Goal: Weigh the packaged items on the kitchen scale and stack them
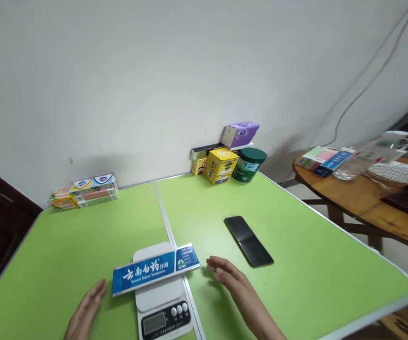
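So there's this light green table [126,226] with a white digital kitchen scale [159,293] near the front edge, and a blue Yunnan Baiyao toothpaste box [154,270] lying crosswise on its platform, both ends sticking out past the sides. The right end sits a bit farther back than the left.

Left hand [87,309] is just beside the box's left end, not touching it, fingers held together and pretty straight, nothing in the grip. Right hand [230,278] is near the other end, also empty, fingers loosely extended with a bit of a gap to the box.

Black smartphone [249,241] lies flat on the green surface, beyond the right hand. Back by the wall [136,85] there's a yellow cube-shaped box [221,166] right beside a tub with a dark green lid [249,165], plus a purple box [240,134] up on top of a long, flat box [207,150]. Over at the back left, some more toothpaste-style cartons [83,192] are bunched together. A brown wooden table [370,198] stands off to the right with assorted stuff on it.
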Tool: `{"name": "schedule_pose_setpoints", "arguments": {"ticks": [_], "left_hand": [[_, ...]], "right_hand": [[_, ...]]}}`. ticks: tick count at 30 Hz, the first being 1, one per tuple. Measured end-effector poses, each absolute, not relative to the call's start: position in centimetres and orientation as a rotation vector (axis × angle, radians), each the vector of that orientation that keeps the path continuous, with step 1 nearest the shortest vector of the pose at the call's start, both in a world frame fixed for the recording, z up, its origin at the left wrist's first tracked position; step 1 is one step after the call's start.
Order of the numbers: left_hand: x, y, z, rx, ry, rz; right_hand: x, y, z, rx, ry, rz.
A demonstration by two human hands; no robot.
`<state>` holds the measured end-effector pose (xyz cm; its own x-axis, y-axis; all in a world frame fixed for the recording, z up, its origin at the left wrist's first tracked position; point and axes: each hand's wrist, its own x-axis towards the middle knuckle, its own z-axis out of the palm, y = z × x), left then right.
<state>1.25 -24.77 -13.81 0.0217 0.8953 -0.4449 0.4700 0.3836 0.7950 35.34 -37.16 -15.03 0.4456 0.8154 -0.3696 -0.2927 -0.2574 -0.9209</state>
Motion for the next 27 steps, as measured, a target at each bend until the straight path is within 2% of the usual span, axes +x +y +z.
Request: {"name": "schedule_pose_setpoints", "arguments": {"ticks": [8, 18, 27], "left_hand": [[4.7, -23.8, -14.6, 0.83, 1.47, 0.608], [4.2, -23.4, -14.6, 0.82, 1.398, 0.626], [4.6, -23.3, -14.2, 0.898, 1.327, 0.805]], "right_hand": [[32.8, -33.2, -15.9, -1.466, -0.485, 1.143], [33.2, -33.4, -16.0, -1.499, -0.533, 1.184], [32.9, -32.6, -15.2, -1.284, -0.654, 1.134]]}}
